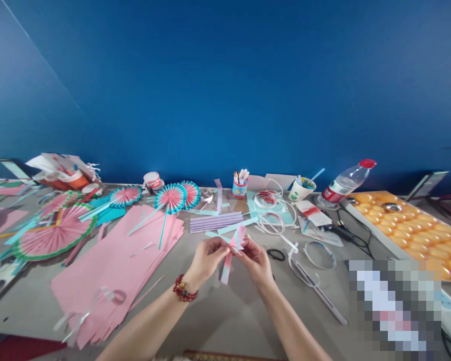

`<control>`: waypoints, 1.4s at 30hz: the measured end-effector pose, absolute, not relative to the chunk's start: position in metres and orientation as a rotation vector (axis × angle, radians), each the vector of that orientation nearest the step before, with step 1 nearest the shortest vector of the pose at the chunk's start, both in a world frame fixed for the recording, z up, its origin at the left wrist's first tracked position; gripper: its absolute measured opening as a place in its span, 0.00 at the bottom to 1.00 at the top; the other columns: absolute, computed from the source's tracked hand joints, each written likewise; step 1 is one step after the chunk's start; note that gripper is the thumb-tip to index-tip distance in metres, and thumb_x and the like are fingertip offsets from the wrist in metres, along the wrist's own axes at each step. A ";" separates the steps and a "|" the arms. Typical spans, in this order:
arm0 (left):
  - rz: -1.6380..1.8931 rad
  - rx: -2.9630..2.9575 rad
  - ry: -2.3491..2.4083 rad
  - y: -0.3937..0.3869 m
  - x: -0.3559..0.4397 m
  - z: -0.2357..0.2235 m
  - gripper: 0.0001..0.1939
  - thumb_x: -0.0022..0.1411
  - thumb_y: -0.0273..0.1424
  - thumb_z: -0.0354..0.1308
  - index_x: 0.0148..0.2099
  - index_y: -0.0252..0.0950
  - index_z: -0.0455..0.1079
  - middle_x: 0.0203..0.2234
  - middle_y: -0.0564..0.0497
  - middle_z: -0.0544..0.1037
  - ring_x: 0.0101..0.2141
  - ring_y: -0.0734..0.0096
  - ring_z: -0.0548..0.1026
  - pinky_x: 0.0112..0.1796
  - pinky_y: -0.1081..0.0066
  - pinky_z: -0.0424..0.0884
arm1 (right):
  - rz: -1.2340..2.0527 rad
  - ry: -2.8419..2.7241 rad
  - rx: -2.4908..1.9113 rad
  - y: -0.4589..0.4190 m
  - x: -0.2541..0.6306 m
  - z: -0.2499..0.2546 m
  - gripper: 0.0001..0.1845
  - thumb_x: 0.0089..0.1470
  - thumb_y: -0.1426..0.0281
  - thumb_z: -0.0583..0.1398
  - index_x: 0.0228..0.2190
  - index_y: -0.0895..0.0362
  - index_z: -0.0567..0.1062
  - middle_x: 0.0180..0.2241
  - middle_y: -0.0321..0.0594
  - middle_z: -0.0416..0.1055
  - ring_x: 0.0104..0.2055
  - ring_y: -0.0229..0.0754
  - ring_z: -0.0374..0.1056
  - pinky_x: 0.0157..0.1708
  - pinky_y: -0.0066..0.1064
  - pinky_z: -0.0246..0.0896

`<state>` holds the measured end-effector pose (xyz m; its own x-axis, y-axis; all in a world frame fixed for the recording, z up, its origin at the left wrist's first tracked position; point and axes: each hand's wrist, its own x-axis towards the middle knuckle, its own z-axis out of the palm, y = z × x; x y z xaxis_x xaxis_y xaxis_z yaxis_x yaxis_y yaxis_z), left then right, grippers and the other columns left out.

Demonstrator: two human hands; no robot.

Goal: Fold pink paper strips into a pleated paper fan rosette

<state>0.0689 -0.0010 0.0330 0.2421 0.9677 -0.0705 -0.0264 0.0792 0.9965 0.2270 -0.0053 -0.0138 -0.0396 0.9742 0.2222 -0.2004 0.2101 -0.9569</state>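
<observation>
Between my two hands, above the table's middle, is a small pleated paper strip (237, 240), pink with pale blue-white tips. Its upper end fans out, and a flat tail hangs down below the fingers. My left hand (209, 256), with a red bead bracelet (185, 289) at the wrist, pinches its left side. Fingers of my right hand (256, 256) grip the right side. Just beyond the hands lie folded lilac paper strips (216, 222) and a pale blue strip (237, 226). A black ring (276, 254) rests right of my right hand.
Pink paper sheets (108, 260) and round pink paper fans (56, 230) cover the left side. A pen cup (240, 188), coiled white cord (272, 220), paper cup (301, 190) and tilted bottle (346, 183) stand farther back. Right are a craft knife (319, 291) and an orange bumpy cushion (409, 228).
</observation>
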 end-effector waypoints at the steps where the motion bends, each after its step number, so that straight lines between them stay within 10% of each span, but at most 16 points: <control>1: 0.991 1.218 1.026 -0.001 0.069 0.034 0.11 0.58 0.33 0.59 0.27 0.32 0.70 0.18 0.53 0.71 0.23 0.75 0.66 0.28 0.75 0.60 | 1.159 -1.220 -0.867 -0.005 0.227 -0.014 0.09 0.52 0.63 0.66 0.30 0.55 0.76 0.30 0.38 0.71 0.32 0.40 0.67 0.33 0.29 0.64; 42: 0.903 1.279 0.986 -0.007 0.062 0.041 0.09 0.56 0.28 0.55 0.25 0.33 0.71 0.20 0.53 0.74 0.24 0.75 0.69 0.29 0.76 0.63 | 0.520 -1.632 -0.889 -0.012 0.239 0.006 0.05 0.54 0.69 0.62 0.27 0.53 0.76 0.27 0.39 0.74 0.27 0.43 0.68 0.29 0.34 0.63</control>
